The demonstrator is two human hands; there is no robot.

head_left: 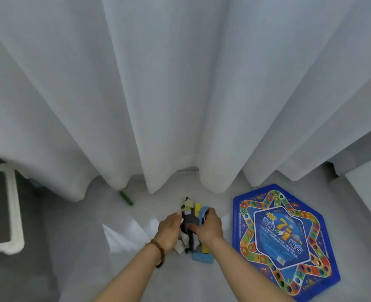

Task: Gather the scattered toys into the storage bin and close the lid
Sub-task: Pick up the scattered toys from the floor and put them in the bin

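Observation:
Both my hands meet over a small heap of toys on the pale floor, just in front of the curtain. My left hand (pixel 171 229), with a bead bracelet at the wrist, grips the left side of a dark toy figure (pixel 189 216) with pale patches. My right hand (pixel 208 228) curls round its right side together with a light blue block (pixel 202 212). A yellow block (pixel 197 209) stands behind them. Another blue block (pixel 202 257) and a yellow one (pixel 204 248) lie on the floor under my right wrist. A green block (pixel 126 198) lies apart at the curtain's hem. No storage bin is in view.
A blue hexagonal board game box (pixel 282 240) lies flat on the floor to the right. White curtains (pixel 180 94) hang across the whole back. A white frame (pixel 12 210) over a dark mat stands at the left edge. A white ledge (pixel 367 192) sits far right.

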